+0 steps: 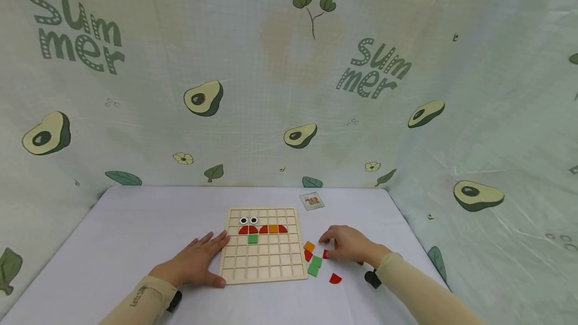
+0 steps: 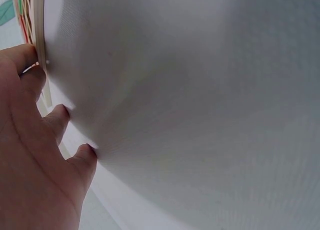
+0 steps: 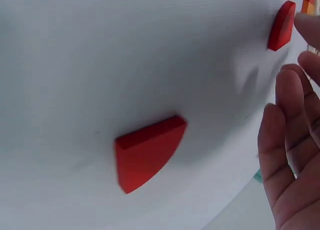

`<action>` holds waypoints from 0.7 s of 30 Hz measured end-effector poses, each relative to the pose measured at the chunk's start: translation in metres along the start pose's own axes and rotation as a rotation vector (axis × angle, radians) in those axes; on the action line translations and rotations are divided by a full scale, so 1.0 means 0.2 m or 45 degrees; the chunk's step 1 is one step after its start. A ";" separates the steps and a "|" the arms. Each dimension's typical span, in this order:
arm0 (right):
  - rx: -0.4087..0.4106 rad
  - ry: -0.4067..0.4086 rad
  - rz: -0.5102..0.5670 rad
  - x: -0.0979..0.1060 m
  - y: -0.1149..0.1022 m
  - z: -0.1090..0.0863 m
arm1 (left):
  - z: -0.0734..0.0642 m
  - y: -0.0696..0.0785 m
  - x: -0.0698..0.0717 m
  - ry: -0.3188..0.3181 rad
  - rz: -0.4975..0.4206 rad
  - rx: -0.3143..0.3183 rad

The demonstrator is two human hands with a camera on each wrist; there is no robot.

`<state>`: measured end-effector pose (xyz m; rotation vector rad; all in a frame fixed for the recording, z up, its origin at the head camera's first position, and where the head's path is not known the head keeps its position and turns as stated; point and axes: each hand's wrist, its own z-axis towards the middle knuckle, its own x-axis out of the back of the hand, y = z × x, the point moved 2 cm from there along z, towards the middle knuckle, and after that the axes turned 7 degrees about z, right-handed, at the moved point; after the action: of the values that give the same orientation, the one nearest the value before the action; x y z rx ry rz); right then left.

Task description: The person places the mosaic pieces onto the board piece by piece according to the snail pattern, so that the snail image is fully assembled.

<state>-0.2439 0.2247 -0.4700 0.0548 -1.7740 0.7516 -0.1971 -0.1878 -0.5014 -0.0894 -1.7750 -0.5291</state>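
My left hand (image 1: pixel 195 263) lies flat, steadying the square wooden grid board (image 1: pixel 263 245), while my right hand (image 1: pixel 349 245) hovers loose-fingered, holding nothing, over a small red quarter-circle wooden tile (image 1: pixel 325 254) on the white table (image 1: pixel 135 229) (light, stiff, smooth; I'd pinch its edges).

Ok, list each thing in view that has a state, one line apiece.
wooden grid board: flat on the table, mostly unfilled.
Left hand: open, resting flat against the board's left edge.
Right hand: open, fingers relaxed over the loose pieces.
Red quarter-circle piece: loose on the table, untouched.
Green squares: loose beside the board.
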 end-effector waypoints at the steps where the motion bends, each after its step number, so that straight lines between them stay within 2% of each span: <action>1: 0.000 -0.012 0.009 0.00 0.01 -0.01 | 0.00 0.00 0.00 0.000 -0.002 -0.001; 4: 0.008 -0.027 0.027 -0.01 0.04 -0.02 | 0.00 0.00 0.00 -0.002 0.004 -0.001; 9: 0.034 0.005 -0.005 -0.03 0.05 -0.01 | 0.01 -0.01 -0.02 0.002 0.016 -0.004; 15: 0.046 0.030 -0.045 -0.04 0.05 0.00 | 0.01 -0.01 -0.03 0.009 0.015 -0.011; 21: 0.052 0.045 -0.049 -0.05 0.04 0.00 | 0.02 -0.01 -0.03 -0.004 0.032 0.016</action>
<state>-0.2439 0.2282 -0.4825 0.1021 -1.7195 0.7568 -0.1998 -0.1875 -0.5083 -0.1040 -1.7778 -0.5000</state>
